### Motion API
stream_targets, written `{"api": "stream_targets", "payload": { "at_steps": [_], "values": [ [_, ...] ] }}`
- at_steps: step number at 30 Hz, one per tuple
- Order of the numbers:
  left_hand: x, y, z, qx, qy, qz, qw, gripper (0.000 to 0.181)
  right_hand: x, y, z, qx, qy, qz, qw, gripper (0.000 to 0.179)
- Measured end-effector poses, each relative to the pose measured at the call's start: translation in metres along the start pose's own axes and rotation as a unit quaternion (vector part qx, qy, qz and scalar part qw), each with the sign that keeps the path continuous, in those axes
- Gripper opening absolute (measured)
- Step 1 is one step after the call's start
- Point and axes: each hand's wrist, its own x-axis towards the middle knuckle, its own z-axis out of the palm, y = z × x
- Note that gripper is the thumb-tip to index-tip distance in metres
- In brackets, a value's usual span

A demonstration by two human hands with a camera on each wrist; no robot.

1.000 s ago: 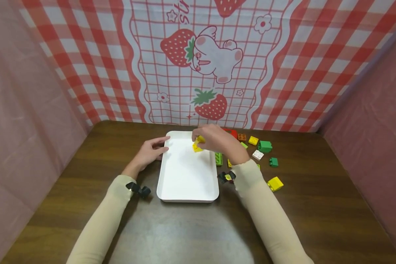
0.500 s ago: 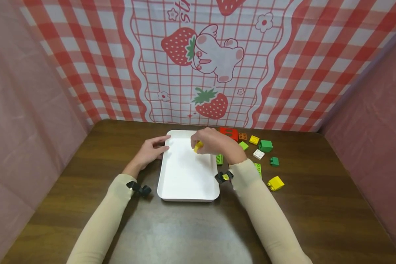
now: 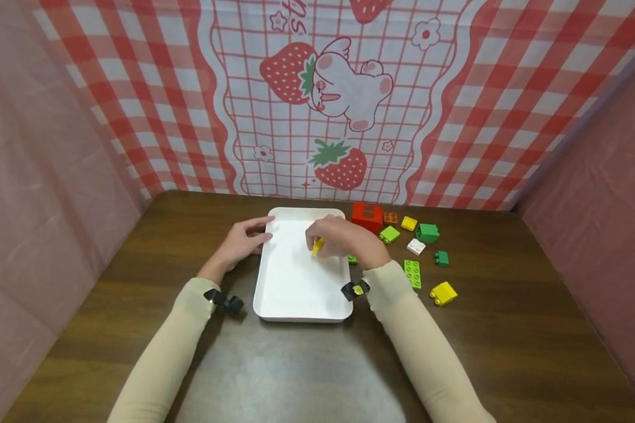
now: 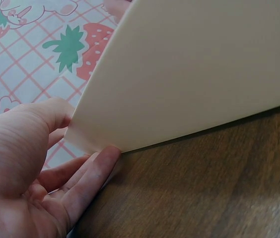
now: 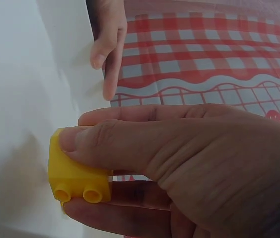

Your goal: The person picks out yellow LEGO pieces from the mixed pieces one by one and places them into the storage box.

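Observation:
My right hand [image 3: 336,235] pinches a yellow toy building brick [image 5: 78,171] between thumb and fingers, over the white tray [image 3: 296,294]. Two round studs on the brick point toward the bottom of the right wrist view. In the head view, only a small yellow part shows beneath the fingers. At the tray's left side, my left hand [image 3: 238,244] touches the edge with nearly straight fingers and thumb. From the left wrist view, the fingertips [image 4: 109,154] meet the lower edge of the tray's pale side.
Right of the tray lie a red block [image 3: 367,217], an orange brick [image 3: 390,218], a white brick [image 3: 416,246], green bricks [image 3: 427,233], light green bricks [image 3: 412,274] and a yellow brick [image 3: 443,293]. A checked cloth [image 3: 180,117] hangs behind the brown table [image 3: 508,329].
My right hand has shifted slightly toward me with the yellow brick, and its wrist has swung left, uncovering the red block and light green bricks. The left hand stays at the tray.

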Motion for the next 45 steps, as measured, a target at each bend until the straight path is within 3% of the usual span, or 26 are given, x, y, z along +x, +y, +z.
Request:
{"api": "stream_targets", "payload": {
  "at_steps": [11, 26, 27, 33, 34, 45],
  "values": [
    [-0.002, 0.001, 0.0, -0.006, 0.002, -0.001, 1.0, 0.056, 0.014, 0.012, 0.017, 0.013, -0.018, -0.021, 0.9995, 0.007],
    [-0.002, 0.002, 0.0, -0.005, -0.001, -0.001, 1.0, 0.056, 0.005, 0.004, 0.019, 0.028, -0.009, -0.031, 0.9991, 0.01],
    [-0.003, 0.002, 0.0, -0.004, -0.001, -0.001, 1.0, 0.057, 0.011, 0.013, 0.026, 0.027, -0.007, -0.041, 0.9988, 0.008],
    [-0.002, 0.001, 0.001, -0.01, -0.003, 0.0, 0.9999, 0.057, 0.012, 0.012, 0.028, 0.028, -0.007, -0.032, 0.9991, 0.008],
    [-0.002, 0.001, 0.001, -0.01, -0.004, 0.0, 0.9999, 0.057, 0.005, 0.002, 0.021, 0.03, -0.011, -0.017, 0.9993, 0.01],
    [-0.002, 0.0, -0.001, -0.006, -0.009, 0.003, 0.9999, 0.057, -0.002, -0.001, 0.02, 0.035, -0.021, 0.005, 0.9991, 0.025]
  ]
}}
